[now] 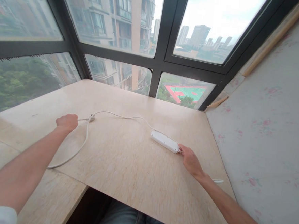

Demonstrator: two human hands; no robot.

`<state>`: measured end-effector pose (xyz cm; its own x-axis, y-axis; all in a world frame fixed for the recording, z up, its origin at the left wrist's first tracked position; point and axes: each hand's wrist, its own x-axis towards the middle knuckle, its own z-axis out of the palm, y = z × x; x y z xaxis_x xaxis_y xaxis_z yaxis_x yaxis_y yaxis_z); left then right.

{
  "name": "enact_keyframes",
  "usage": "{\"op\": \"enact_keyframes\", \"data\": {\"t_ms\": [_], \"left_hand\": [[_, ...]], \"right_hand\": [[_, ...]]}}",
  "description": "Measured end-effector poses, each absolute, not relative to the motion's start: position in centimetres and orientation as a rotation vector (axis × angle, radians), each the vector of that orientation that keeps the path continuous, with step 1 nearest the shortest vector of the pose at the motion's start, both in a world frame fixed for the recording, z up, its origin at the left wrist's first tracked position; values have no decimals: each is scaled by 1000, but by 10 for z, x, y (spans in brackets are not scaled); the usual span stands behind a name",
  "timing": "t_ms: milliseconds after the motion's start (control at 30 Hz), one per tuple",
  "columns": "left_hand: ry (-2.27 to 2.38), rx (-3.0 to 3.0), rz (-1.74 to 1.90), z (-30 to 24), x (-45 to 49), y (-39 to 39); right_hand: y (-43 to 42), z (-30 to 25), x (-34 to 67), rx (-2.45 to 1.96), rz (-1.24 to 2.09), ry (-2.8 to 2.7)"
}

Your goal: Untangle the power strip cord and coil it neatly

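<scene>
A white power strip (164, 142) lies on the beige sill top, right of the middle. My right hand (190, 161) grips its near right end, thumb and fingers closed around it. From the strip's far end a white cord (128, 118) runs left across the surface to a small plug or knot (92, 118), which I cannot make out clearly. My left hand (67, 121) is closed in a fist on a short stretch of cord leading to that spot. A loop of the cord curves down toward my left forearm, where it passes out of sight.
Dark window frames (158, 54) border the far and left edges. A wall with flowered paper (263, 133) rises at the right. Another piece of white cord (218, 181) shows beside my right forearm. The sill's front edge has a cut-out corner (87, 186) above my legs.
</scene>
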<state>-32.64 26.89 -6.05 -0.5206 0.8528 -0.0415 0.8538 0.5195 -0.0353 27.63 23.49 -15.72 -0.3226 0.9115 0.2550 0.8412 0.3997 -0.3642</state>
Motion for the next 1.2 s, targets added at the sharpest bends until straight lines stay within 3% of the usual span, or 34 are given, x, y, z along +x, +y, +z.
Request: {"op": "enact_keyframes", "data": {"t_ms": [233, 433, 633, 767, 1000, 1200], "left_hand": [[2785, 1379, -50, -85, -343, 265], [2641, 1624, -1, -65, -301, 297], [1725, 2479, 379, -49, -133, 266], [1132, 2713, 416, -66, -13, 214], [1223, 2738, 74, -103, 51, 189], [1163, 2872, 179, -106, 30, 163]], "right_hand": [[229, -150, 300, -1247, 111, -2303], [218, -141, 302, -1167, 22, -2277], [196, -142, 273, -1168, 47, -2134], [176, -134, 255, -1149, 114, -2081], [141, -112, 266, -1046, 222, -2139], [147, -106, 317, -1379, 341, -1900]]}}
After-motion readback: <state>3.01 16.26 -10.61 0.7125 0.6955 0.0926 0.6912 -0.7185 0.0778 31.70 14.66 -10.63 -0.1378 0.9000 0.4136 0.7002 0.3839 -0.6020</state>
